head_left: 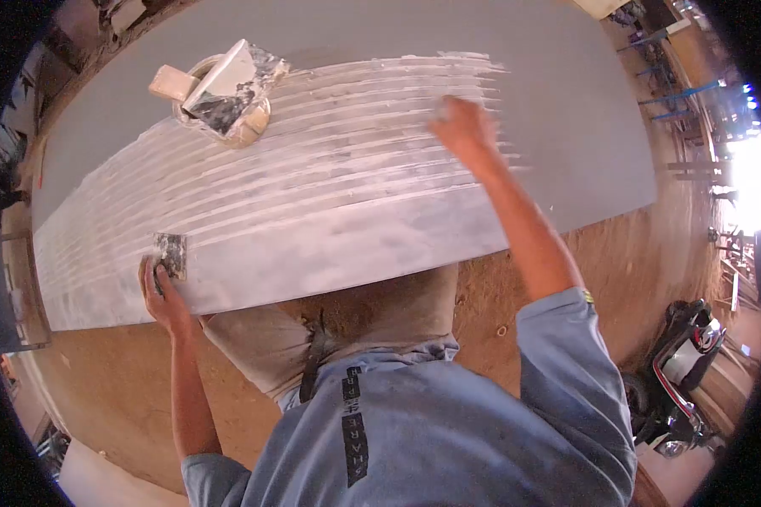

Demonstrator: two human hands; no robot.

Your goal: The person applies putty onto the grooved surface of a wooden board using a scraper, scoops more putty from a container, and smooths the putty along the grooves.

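Note:
My left hand (162, 296) is closed on a putty knife (171, 252) with a dark, stained blade, low over the near left part of the panel. A large grey panel (571, 110) lies across in front of me, much of it covered with white filler (355, 156) in long ridged stripes, smoother along the near edge. My right hand (467, 128), smeared by motion, is curled over the right end of the stripes. I cannot tell what is in its fingers. A tub (249, 127) of filler stands on the panel, with a wide wooden-handled scraper (220, 80) lying across its top.
The panel's near edge runs close to my lap. Brown floor (558, 338) shows below it. A motorcycle (683, 376) stands at the lower right. Blue metal frames (685, 91) and pieces of wood are along the right side, near a bright opening (748, 182).

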